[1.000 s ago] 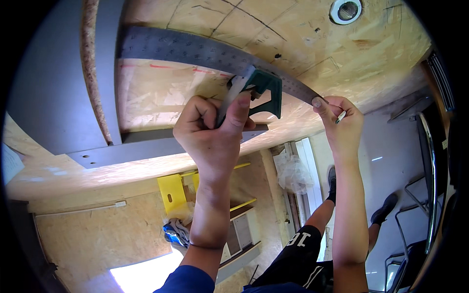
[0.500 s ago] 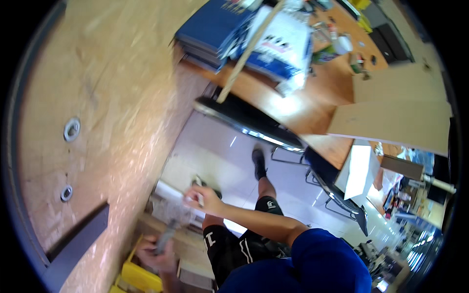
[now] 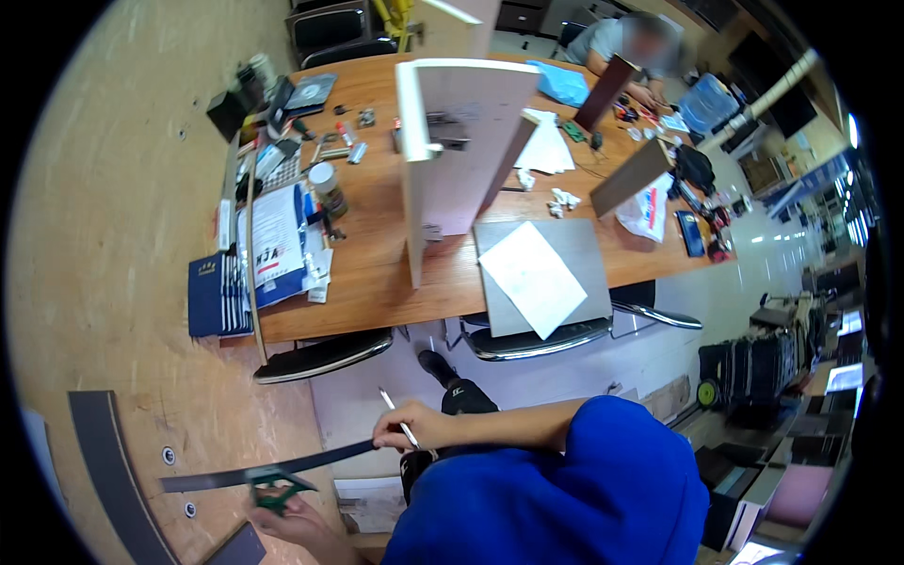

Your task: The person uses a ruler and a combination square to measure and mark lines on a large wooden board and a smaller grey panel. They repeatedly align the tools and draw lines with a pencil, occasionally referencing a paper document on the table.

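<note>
Two hands on one tool. Left hand [image 3: 292, 516] grips the green handle [image 3: 273, 488] of a square, fingers closed around it, low against the chipboard wall [image 3: 104, 235]. The square's long dark ruler blade [image 3: 268, 467] runs from above the left hand across to the right hand [image 3: 414, 426]. Right hand pinches the blade's far end and also holds a white pencil [image 3: 397, 417], tip pointing up and away. Blue sleeve [image 3: 565, 490] sits just behind the right hand. Grey strip [image 3: 113, 471] on the wall is just left of the left hand. Containers: a white-lidded jar [image 3: 326, 188] stands on the wooden table [image 3: 377, 273], well above both hands; contents can't be seen. White plastic bag [image 3: 644, 209] at the table's far right edge, contents unclear.
</note>
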Demonstrator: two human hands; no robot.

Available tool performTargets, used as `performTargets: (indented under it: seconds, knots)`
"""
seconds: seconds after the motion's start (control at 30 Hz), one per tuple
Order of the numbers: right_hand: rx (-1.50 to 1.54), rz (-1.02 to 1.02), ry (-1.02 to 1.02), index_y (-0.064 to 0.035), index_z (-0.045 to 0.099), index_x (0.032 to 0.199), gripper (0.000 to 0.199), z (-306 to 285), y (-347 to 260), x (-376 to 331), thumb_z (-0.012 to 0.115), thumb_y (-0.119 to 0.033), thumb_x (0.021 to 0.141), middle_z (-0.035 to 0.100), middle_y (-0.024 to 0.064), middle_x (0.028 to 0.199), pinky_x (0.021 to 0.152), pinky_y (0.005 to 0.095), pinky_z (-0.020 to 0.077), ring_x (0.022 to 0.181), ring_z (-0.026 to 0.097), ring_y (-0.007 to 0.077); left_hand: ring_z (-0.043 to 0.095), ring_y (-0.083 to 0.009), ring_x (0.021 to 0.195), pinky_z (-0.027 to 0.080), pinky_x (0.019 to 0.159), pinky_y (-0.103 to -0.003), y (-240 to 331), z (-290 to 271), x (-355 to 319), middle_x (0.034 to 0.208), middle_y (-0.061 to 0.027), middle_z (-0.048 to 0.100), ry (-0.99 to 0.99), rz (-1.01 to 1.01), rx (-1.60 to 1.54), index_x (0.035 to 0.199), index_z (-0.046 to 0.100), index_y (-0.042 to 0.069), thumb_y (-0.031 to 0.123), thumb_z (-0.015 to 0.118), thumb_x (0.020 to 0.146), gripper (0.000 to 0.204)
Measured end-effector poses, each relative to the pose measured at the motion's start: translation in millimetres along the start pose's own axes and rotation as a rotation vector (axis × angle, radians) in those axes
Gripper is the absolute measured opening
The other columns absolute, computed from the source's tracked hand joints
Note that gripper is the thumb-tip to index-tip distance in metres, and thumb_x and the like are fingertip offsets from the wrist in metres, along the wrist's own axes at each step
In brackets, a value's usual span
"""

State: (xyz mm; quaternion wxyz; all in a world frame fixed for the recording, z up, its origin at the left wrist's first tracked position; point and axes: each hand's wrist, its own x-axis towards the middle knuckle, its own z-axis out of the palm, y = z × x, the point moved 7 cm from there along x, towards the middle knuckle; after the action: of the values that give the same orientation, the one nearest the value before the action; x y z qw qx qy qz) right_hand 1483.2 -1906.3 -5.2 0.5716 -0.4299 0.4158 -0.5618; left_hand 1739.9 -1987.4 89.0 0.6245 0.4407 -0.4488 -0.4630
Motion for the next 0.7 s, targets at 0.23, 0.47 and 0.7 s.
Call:
performTargets:
  seconds: [0.23, 0.47, 0.7]
  knots:
    - [-0.305, 0.048, 0.632, -0.0010, 0.069, 0.089, 0.013, -122, -6, -73, 0.068, -0.014, 0.090, 0.067, 0.0060, 0.069, 0.051, 0.0257, 0.0485, 0.054, 0.061, 0.0101, 0.061, -0.0145, 0.070, 0.049, 0.058, -0.023, -63, 18, -23, 0.092, -0.0076, 0.065, -0.298, -0.453, -0.137, 0.117, 0.057, 0.006, 0.026, 0.060, 0.097, 0.028]
    - [-0.666, 0.139, 0.966, 0.0002, 0.065, 0.096, 0.016, -199, 79, -233, 0.067, -0.013, 0.088, 0.070, 0.0123, 0.080, 0.062, 0.0319, 0.0536, 0.068, 0.069, 0.0207, 0.062, -0.0176, 0.075, 0.051, 0.061, -0.031, -145, 37, -175, 0.097, -0.0091, 0.064, -0.392, -1.046, -0.193, 0.121, 0.055, 0.009, 0.019, 0.059, 0.097, 0.026]
    - [-0.926, 0.085, 0.940, -0.0041, 0.066, 0.097, 0.012, -306, 71, -233, 0.065, -0.012, 0.088, 0.068, 0.0159, 0.084, 0.071, 0.0385, 0.0517, 0.079, 0.067, 0.0324, 0.067, -0.0236, 0.077, 0.057, 0.060, -0.036, -148, 75, -239, 0.097, -0.0147, 0.064, -0.543, -1.063, -0.143, 0.123, 0.046, 0.008, 0.016, 0.060, 0.096, 0.031]
